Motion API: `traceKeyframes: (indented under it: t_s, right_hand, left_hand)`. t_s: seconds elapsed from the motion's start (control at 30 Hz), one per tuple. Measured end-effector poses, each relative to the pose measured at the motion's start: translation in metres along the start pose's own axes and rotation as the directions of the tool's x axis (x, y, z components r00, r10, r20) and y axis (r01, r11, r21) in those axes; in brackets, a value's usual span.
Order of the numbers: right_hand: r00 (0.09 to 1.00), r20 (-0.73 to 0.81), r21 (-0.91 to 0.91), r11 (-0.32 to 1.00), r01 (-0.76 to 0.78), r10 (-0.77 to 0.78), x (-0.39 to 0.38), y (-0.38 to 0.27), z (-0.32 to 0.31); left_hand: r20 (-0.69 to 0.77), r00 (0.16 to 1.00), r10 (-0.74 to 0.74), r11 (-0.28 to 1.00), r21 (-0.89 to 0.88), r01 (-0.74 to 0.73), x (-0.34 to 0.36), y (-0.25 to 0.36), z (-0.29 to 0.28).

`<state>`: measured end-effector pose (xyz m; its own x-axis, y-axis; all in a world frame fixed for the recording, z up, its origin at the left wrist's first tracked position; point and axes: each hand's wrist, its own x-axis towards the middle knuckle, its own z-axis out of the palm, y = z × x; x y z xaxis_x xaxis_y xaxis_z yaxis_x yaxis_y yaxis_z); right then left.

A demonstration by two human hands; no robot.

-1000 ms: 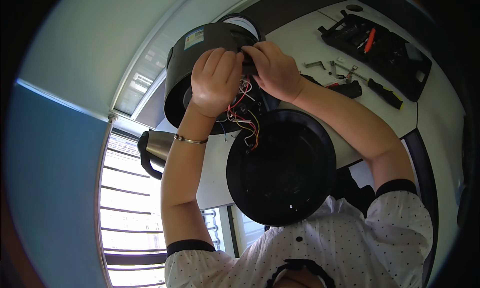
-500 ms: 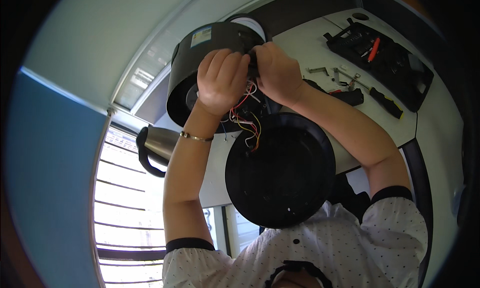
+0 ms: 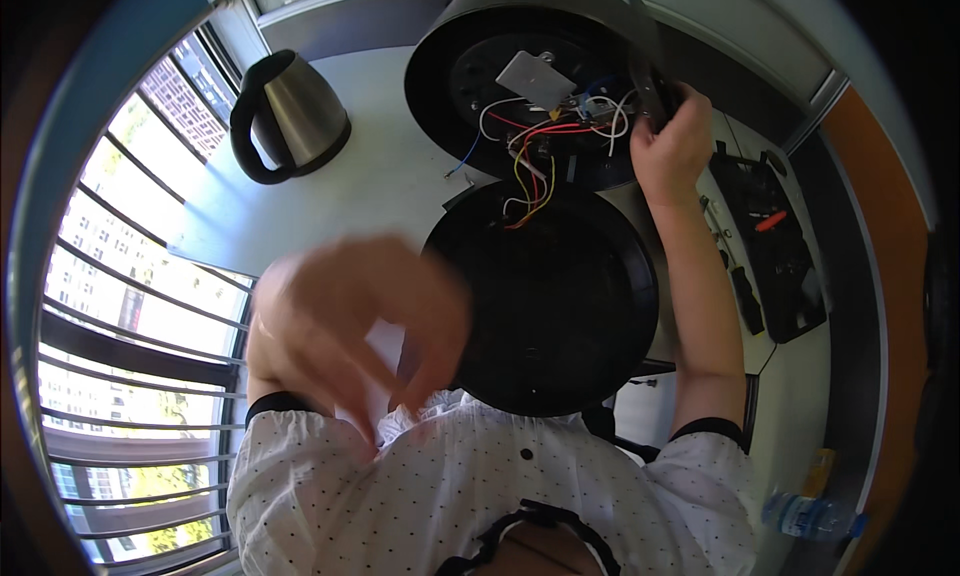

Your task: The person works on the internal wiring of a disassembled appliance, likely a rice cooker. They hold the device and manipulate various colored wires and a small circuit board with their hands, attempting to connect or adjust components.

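My right hand [image 3: 671, 144] grips the black part at the right rim of a black cylindrical appliance housing [image 3: 445, 61], tilted with its interior showing. Inside are a pale metal plate [image 3: 530, 81] and coloured wires [image 3: 565, 128], some running down to a black round dish-like piece [image 3: 545, 306] in front of my body. My left hand [image 3: 362, 321] is a motion-blurred shape low at the left, over my chest beside that round piece; whether it holds anything cannot be made out.
A steel kettle [image 3: 305, 116] stands on the white table [image 3: 375, 156] beside a barred window [image 3: 140, 376]. On the right lie a black tool case [image 3: 785, 271], a screwdriver [image 3: 745, 301] and small metal parts. A plastic bottle [image 3: 805, 516] shows at the lower right.
My left hand has left the housing and swung down toward my chest. My right hand stays at the housing's rim. The view has turned, showing more of the interior and the whole kettle.
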<state>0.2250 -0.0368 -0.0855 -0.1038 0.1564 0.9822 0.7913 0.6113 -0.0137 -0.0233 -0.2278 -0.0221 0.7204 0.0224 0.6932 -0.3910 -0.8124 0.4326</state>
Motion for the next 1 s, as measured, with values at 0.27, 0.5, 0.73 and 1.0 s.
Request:
traceKeyframes:
  t_s: [0.27, 0.5, 0.73, 1.0]
  right_hand:
    - [1.000, -0.017, -0.008, 1.000, 0.018, -0.018, 0.002, 0.002, -0.001]
    - [1.000, -0.007, -0.039, 0.999, 0.000, 0.000, -0.003, 0.006, -0.004]
    - [1.000, -0.023, -0.020, 1.000, 0.008, -0.009, -0.005, 0.007, 0.000]
    - [0.999, -0.031, -0.009, 1.000, 0.020, -0.020, -0.006, 0.008, 0.000]
  left_hand:
    - [0.337, 0.920, 0.202, 0.967, -0.216, -0.133, -0.049, 0.092, 0.023]
    - [0.417, 0.861, 0.292, 0.954, -0.185, -0.234, -0.047, 0.085, 0.043]
    - [0.262, 0.954, 0.146, 0.982, 0.081, -0.173, -0.060, 0.097, 0.036]
    - [0.394, 0.904, 0.165, 0.986, -0.045, -0.160, -0.072, 0.097, 0.036]
